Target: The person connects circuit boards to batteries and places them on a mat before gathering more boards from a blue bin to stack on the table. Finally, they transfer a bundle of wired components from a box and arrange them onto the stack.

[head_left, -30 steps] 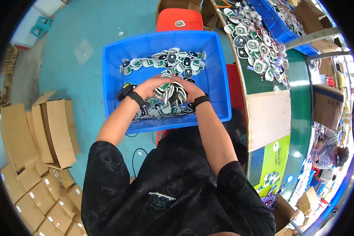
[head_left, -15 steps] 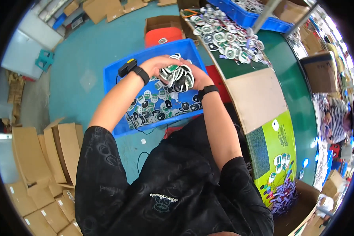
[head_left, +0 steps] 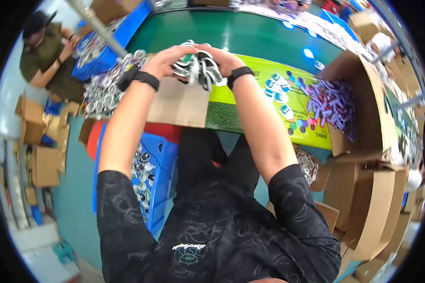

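Between my two hands is a thick bunch of flat rounded plastic pieces, white and black with bits of green. My left hand closes round the bunch's left side, and my right hand presses on its right side. Both are raised over the worktable, above a bare cardboard sheet and the edge of a lime-green printed sheet. On that green sheet lie several similar white-and-green pieces. A heap of such pieces covers the table's left end.
Low on the left stands a blue tub with loose pieces in it. A cardboard box at the right holds many small purple parts. Another person works by a blue crate at the far left. Cardboard boxes stand lower right.
My view and body have turned right, from the blue tub to the worktable. The bunch has come along, lifted from over the tub to over the cardboard sheet, still held by both hands.
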The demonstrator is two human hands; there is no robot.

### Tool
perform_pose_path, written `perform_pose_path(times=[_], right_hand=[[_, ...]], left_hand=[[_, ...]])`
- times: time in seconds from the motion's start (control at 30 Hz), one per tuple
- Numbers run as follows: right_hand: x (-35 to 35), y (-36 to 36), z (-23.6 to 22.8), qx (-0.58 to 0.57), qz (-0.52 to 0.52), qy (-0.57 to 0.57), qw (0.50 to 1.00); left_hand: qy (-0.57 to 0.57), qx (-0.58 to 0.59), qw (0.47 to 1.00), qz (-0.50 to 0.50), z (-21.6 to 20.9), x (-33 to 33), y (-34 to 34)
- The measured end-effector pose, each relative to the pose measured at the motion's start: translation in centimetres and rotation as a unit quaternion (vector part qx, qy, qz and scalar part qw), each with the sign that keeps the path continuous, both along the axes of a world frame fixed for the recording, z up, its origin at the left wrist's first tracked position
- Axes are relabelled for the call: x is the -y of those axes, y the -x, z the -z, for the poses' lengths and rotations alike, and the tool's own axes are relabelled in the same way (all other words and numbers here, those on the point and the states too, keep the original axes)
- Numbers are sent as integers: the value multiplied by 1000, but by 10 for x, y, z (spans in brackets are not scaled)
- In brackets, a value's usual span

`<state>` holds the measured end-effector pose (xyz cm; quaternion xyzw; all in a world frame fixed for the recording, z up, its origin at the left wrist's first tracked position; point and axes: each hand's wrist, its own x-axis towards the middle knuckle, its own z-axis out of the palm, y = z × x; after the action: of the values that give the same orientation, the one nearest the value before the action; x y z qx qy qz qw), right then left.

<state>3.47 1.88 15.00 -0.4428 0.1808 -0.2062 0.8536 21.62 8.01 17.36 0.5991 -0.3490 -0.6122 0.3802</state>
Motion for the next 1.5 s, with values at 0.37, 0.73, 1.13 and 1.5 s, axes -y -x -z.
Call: perform_pose_path(times=[0.37, 0.73, 1.13, 1.5], right_hand=[[70, 154, 69, -186, 94, -94, 974], [67, 134, 43, -486, 58, 135, 862], [57, 144, 24, -495, 13, 168, 852], [48, 182, 19, -502, 44, 336, 796]], left_hand=[[-56, -49, 991, 108, 72, 99, 144], [78, 8, 996, 44, 114, 84, 133], [190, 259, 933, 164, 108, 69, 110], [206, 355, 885, 220, 89, 57, 102]])
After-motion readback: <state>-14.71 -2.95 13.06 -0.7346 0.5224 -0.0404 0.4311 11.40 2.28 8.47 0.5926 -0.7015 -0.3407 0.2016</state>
